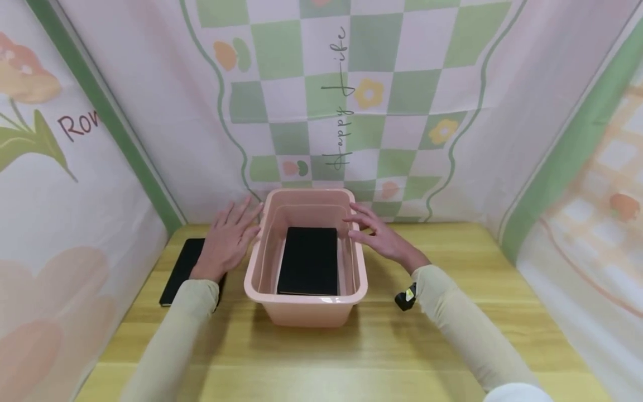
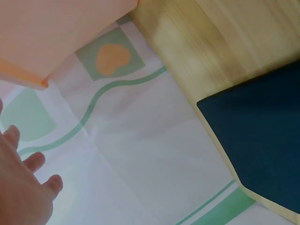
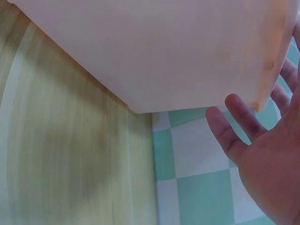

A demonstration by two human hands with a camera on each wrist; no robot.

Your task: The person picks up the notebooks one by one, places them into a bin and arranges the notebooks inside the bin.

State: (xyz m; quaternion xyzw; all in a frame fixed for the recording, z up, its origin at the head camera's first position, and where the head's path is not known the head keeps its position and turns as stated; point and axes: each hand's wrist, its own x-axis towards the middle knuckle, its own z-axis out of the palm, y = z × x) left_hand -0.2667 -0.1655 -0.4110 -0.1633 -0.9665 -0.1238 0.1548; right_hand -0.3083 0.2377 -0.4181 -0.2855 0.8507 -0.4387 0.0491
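A pink plastic bin stands upright on the table, a black notebook lying flat inside it. Beside the bin's left rim is my left hand, palm down with fingers extended and spread. In the left wrist view, part of that hand shows below the bin's side. My right hand is at the right rim, its fingertips overlapping the edge, fingers loosely bent and apart. The right wrist view has this hand beside the bin's outer wall. Neither hand grips anything.
A second black notebook lies on the wooden table, partly under the left forearm in the head view. A small black device sits by the right wrist. Patterned cloth hangs behind the table and along both sides.
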